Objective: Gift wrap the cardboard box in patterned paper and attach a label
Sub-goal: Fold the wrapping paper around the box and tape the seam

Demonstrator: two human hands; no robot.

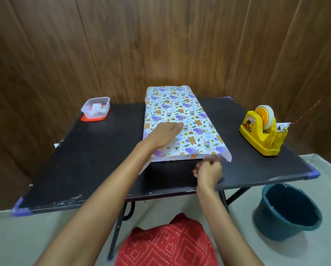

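Observation:
White patterned paper (182, 116) with purple elephants and orange bears is folded over the box in the middle of the black table (95, 160); the cardboard itself is hidden under it. My left hand (164, 134) lies flat on top of the paper, fingers straight, pressing it down. At the near end of the parcel my right hand (208, 169) has its fingers curled and pinches the loose paper edge, which overhangs toward me. The right hand is blurred.
A yellow tape dispenser (262, 131) stands at the table's right side. A clear plastic tub (95, 107) on a red lid sits at the back left. A dark teal bucket (287, 210) is on the floor at the right. Wooden panels close the back.

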